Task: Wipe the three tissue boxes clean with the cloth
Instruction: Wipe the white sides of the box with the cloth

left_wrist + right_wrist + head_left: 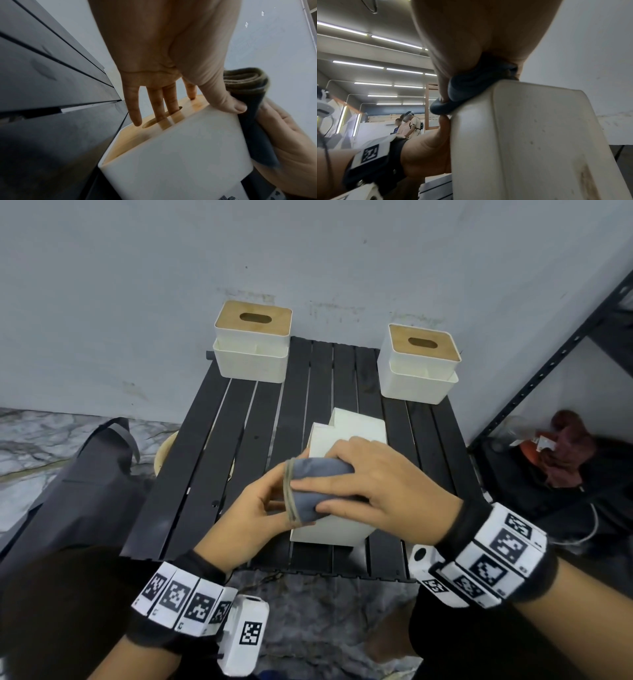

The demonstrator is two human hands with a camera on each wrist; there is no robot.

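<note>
A white tissue box [356,426] lies on its side in the middle of the black slatted table [239,422], its wooden lid [133,135] facing left. My left hand [260,505] holds it there: thumb on the upper white face, fingers [135,108] down the lid, two fingertips at the slot. My right hand [376,474] grips a bunched grey-blue cloth [318,470] and presses it on the box's upper edge [505,86]. Two more white tissue boxes stand upright at the back left [253,344] and back right [419,361].
A grey wall runs right behind the table. At the right stands a black metal shelf [548,337] with reddish things [565,446] on it. A black bag [85,481] lies on the floor at the left. In the right wrist view people [409,125] stand far off.
</note>
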